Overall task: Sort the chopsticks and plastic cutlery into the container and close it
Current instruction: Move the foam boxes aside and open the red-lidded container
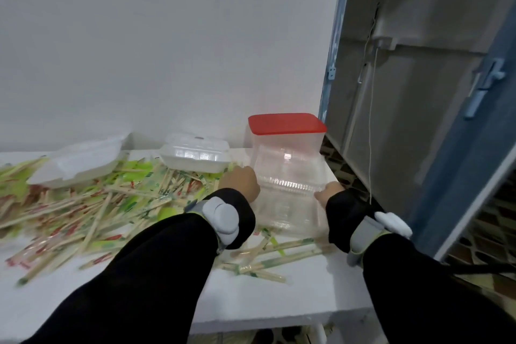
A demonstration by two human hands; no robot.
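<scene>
Both hands reach forward from black sleeves to a clear plastic container [289,193] sitting on the white surface [279,296] at about 1 o'clock. The left hand [240,183] presses against its left side and the right hand [329,194] against its right side; the fingers are hidden, so I cannot tell how they are set. Behind it at 12 o'clock stands a clear tub with a red lid [287,123]. A heap of wrapped chopsticks [92,204] spreads from 9 to 11 o'clock, with more just below the container. Two white foam boxes [195,156] rest on the heap.
</scene>
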